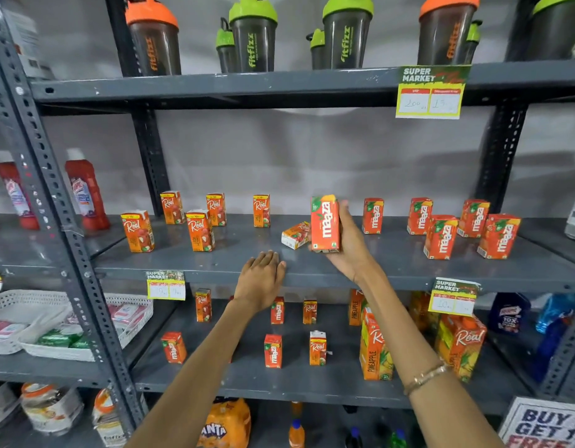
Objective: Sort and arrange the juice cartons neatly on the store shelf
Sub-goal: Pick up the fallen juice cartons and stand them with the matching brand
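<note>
I've got the right hand (347,244) w/ fingers wrapped round an upright orange Maaza carton (325,223), just above the middle shelf (312,270). Left hand (261,279) lies flat, fingers together, on the shelf edge. Price tag (166,285) digits too blurred to read.

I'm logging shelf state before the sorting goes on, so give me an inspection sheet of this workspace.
Surface: grey metal middle shelf, cartons spaced loosely.
Job's things: five Real cartons upright at left; five Maaza cartons upright at right; one tipped carton lying on its side mid-shelf.
Clutter: Real and Maaza mixed on the lower shelf.
Grippers: right hand holds a Maaza carton upright; left hand empty, resting on the shelf edge.
Cables: nothing seen.
Surroundings: shaker bottles above, red bottles left, price tags on shelf edges.
</note>
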### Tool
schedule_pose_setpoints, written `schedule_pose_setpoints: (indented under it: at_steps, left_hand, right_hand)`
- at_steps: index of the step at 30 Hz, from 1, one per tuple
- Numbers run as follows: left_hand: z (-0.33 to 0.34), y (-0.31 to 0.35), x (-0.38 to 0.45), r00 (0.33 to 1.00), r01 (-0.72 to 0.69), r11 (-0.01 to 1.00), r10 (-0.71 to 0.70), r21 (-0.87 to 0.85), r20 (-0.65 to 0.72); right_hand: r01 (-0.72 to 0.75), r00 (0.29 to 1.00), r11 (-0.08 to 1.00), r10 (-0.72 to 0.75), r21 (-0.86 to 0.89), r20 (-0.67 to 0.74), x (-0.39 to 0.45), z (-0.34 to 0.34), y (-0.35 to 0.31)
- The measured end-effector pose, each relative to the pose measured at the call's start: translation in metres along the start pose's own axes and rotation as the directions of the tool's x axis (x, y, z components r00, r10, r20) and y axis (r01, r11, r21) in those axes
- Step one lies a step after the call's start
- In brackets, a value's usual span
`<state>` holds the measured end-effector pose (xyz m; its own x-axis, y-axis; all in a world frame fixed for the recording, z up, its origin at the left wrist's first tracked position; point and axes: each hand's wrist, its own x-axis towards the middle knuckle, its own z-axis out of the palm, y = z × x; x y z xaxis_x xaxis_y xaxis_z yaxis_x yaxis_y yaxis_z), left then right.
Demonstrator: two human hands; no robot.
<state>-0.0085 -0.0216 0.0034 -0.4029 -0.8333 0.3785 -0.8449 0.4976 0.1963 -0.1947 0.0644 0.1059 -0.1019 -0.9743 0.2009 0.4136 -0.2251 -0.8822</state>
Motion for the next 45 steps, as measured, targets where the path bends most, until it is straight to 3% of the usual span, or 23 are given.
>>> schedule_pose_setpoints:
  at_steps: [3, 9, 15, 21, 27, 35, 45]
  left_hand:
    - [-0.001, 0.000, 0.000, 0.999, 0.008, 1.000, -0.009, 0.003, 0.031]
    - [-0.004, 0.002, 0.001, 0.999, 0.009, 0.999, -0.011, 0.044, 0.045]
    - [-0.007, 0.006, -0.002, 0.998, 0.009, 0.998, -0.014, 0.069, 0.068]
    - [-0.007, 0.005, -0.003, 0.999, 0.004, 0.998, -0.007, 0.061, 0.048]
    - [-0.005, 0.003, -0.002, 0.999, 0.021, 1.000, -0.022, 0.017, 0.033]
    - [-0.003, 0.004, -0.002, 0.999, 0.027, 0.997, -0.030, 0.072, 0.039]
    - [-0.004, 0.006, -0.002, 0.997, 0.047, 0.996, -0.051, 0.082, 0.057]
  right_hand:
    - [0.064, 0.998, 0.997, -0.065, 0.051, 0.021, -0.034, 0.027, -0.027]
    - [0.206, 0.955, 0.977, -0.213, 0.056, 0.206, -0.099, 0.072, -0.077]
    - [0.218, 0.918, 0.976, -0.208, 0.006, 0.338, -0.118, 0.077, -0.085]
    - [0.292, 0.942, 0.936, -0.246, -0.197, 0.228, -0.105, 0.041, -0.059]
    - [0.206, 0.978, 0.892, -0.196, -0.403, 0.066, -0.076, -0.045, -0.040]
    - [0.075, 0.964, 0.863, -0.191, -0.499, -0.186, -0.014, -0.138, -0.036]
    - [0.025, 0.973, 0.844, -0.145, -0.536, -0.182, 0.020, -0.167, -0.031]
